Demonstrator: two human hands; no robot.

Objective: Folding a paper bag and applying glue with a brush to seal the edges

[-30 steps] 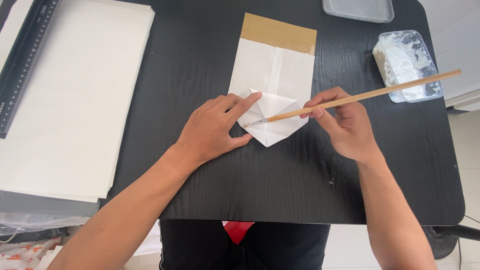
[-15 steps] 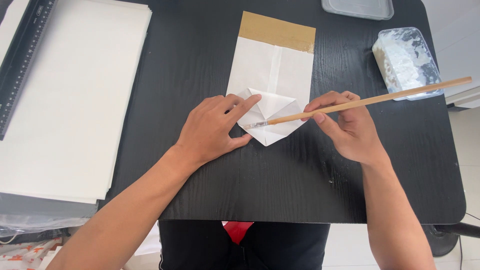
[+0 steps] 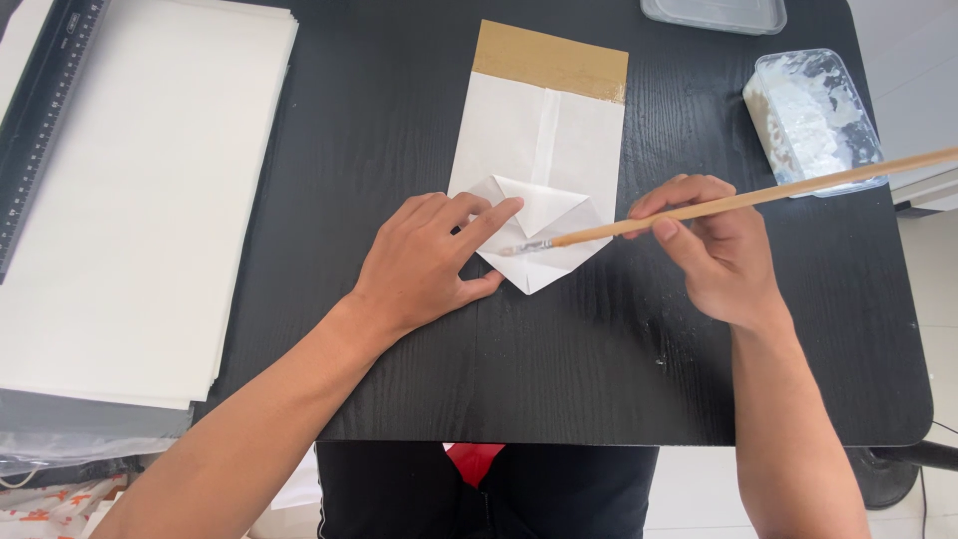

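Note:
A white paper bag (image 3: pixel 544 140) with a brown top strip lies flat on the black table (image 3: pixel 559 369), its near end folded into a pointed flap (image 3: pixel 544 240). My left hand (image 3: pixel 429 265) lies flat on the flap's left side, index finger stretched across the fold. My right hand (image 3: pixel 714 250) grips a long wooden brush (image 3: pixel 758 197). The brush tip touches the flap just below my left index finger.
A clear tub of white paste (image 3: pixel 813 120) stands at the table's right edge, and a clear lid (image 3: pixel 714 14) lies at the back. A stack of white paper sheets (image 3: pixel 140 200) and a black ruler (image 3: pixel 40 120) lie to the left.
The brush tip has stayed on the folded flap with only a slight shift. My left hand still presses the flap.

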